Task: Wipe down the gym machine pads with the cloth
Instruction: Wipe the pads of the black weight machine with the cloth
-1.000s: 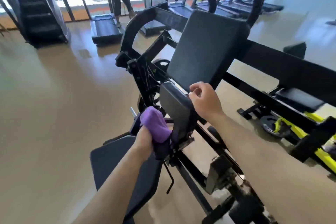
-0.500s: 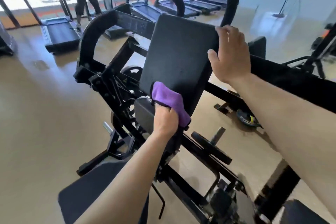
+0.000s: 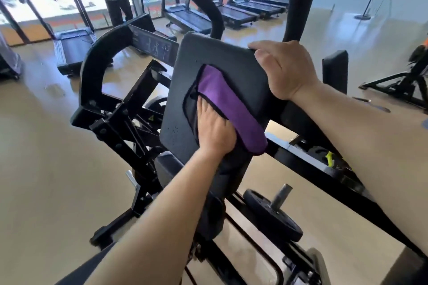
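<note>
Two hands — left hand presses cloth flat on pad | right hand grips pad's corner

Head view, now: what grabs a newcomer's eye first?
The purple cloth, spread on the big black pad at centre, with the left hand pressing on it. Next, the right hand gripping the pad's upper right corner. Behind, a row of treadmills lines the windows.
</note>
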`<state>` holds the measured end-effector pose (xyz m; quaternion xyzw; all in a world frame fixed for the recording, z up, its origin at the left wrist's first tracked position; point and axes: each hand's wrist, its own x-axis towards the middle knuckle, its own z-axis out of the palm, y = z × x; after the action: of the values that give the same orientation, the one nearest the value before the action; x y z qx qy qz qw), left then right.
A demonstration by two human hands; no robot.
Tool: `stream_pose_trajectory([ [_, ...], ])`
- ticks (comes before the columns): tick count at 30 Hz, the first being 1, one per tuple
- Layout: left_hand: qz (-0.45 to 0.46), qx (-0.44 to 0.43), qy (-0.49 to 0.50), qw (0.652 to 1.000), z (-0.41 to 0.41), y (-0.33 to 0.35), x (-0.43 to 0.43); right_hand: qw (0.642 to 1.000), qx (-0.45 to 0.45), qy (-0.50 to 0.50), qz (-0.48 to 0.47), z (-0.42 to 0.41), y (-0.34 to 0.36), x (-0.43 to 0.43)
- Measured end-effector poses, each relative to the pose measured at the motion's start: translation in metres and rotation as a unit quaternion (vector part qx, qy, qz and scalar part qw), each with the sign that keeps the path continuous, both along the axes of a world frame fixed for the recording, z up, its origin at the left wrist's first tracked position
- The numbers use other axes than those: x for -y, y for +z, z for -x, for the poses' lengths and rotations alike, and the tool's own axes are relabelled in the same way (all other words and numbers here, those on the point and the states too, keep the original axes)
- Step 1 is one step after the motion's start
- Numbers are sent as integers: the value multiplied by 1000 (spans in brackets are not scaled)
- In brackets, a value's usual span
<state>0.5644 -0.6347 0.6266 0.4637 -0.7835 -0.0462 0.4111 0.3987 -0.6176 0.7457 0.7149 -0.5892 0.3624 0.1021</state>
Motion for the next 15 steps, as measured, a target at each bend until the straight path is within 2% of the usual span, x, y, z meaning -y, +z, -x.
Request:
stream_pose_trajectory([
  [2, -97, 34, 46, 994, -18, 10, 27, 1000, 15, 6, 15, 2, -3, 1],
  [3, -156, 23, 91, 983, -25, 5, 45, 1000, 20, 8, 20, 3, -4, 3],
  [5, -217, -55, 131, 966, -32, -4, 58, 999, 29, 8, 28, 2, -5, 5],
  [8, -116, -42, 89, 988, -11, -11, 19, 999, 26, 8, 43, 3, -6, 5],
  [11, 68, -17, -24, 997, 16, -12, -25, 998, 23, 15, 50, 4, -7, 7],
  [13, 73, 13, -81, 994, 18, -2, -25, 999, 19, 12, 44, 5, -6, 9],
  [15, 82, 27, -68, 994, 19, 14, -1, 999, 23, 8, 45, 6, -6, 10],
])
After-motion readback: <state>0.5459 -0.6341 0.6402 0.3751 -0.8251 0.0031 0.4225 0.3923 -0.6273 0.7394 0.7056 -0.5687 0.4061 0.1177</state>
